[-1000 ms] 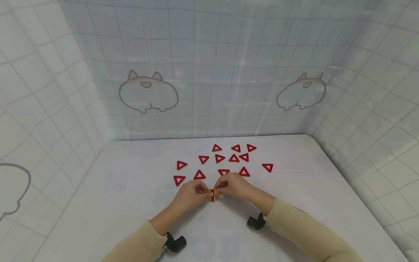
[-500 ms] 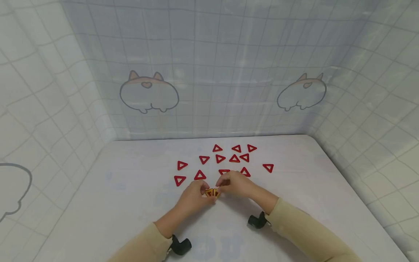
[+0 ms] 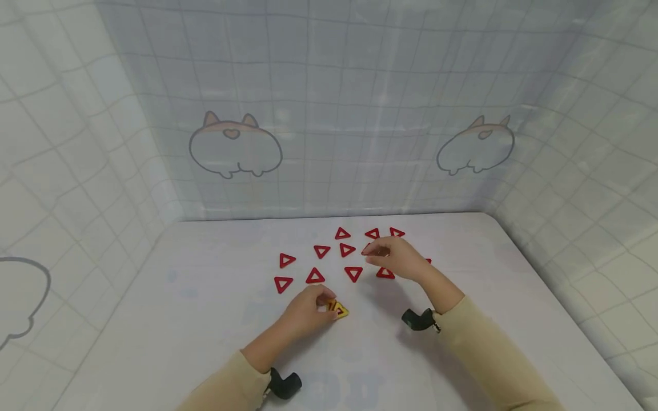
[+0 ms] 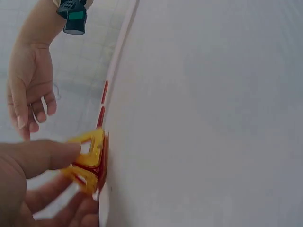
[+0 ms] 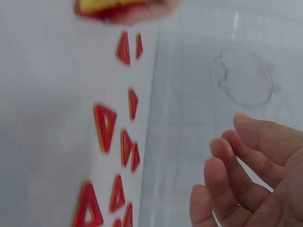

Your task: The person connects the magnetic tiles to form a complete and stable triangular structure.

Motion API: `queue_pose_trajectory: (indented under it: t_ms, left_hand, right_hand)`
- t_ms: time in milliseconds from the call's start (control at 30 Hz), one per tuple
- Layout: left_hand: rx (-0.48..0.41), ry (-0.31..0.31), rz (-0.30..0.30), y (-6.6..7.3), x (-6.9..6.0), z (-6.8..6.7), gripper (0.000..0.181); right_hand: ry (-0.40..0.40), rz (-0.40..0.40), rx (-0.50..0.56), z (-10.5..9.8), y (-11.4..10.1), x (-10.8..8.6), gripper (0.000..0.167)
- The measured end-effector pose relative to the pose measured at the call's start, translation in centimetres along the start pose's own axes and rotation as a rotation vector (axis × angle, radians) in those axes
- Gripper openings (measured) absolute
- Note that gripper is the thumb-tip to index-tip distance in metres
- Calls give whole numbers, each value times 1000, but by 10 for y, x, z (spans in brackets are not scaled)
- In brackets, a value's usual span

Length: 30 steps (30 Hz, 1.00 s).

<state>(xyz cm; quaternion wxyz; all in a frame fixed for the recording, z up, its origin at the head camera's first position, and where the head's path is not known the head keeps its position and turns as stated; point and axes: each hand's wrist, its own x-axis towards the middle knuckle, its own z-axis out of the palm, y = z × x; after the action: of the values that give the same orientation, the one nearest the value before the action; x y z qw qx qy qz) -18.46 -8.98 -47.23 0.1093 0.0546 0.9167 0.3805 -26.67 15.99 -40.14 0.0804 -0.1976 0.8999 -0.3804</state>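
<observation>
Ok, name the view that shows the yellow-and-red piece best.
The left wrist view: the piece looks large and clearest there, pinched in the left hand. The head view shows it small, partly covered; the right wrist view, blurred and cut off at the top.

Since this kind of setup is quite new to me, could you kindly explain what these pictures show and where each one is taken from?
There is no machine here: a person is working bare-handed. The widest picture comes from a camera worn on the head, looking forward and down. The other two come from wrist cameras, one worn on each arm.

Red hollow triangles lie spread over the white table. Behind it is a grid-patterned backdrop with cartoon animal outlines.

The left hand holds a small cluster of yellow-and-red triangular pieces between thumb and fingers. The right hand is above the red triangles, its fingers loosely bent, with nothing visibly held.
</observation>
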Motion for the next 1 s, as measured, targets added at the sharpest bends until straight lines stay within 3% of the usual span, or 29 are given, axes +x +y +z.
queue_pose_trajectory:
  t_ms: [200, 333, 467, 633, 833, 1000]
  left_hand:
    - [-53, -72, 50, -4, -1, -4, 38]
    - [-69, -69, 55, -5, 1, -3, 45]
    - [-75, -68, 63, -7, 3, -3, 38]
    - [-114, -104, 97, -12, 6, -8, 29]
    - [-166, -177, 119, -19, 9, -12, 24]
    - [-179, -222, 144, -20, 9, -16, 25]
  right_hand:
    - [95, 68, 22, -19, 24, 14, 21]
    - [152, 142, 20, -25, 43, 26, 26]
    - [194, 213, 24, -28, 59, 37, 32]
    - [210, 246, 37, -32, 75, 48, 35]
    - [190, 349, 29, -35, 96, 57, 41]
    - [177, 416, 97, -34, 109, 64, 44]
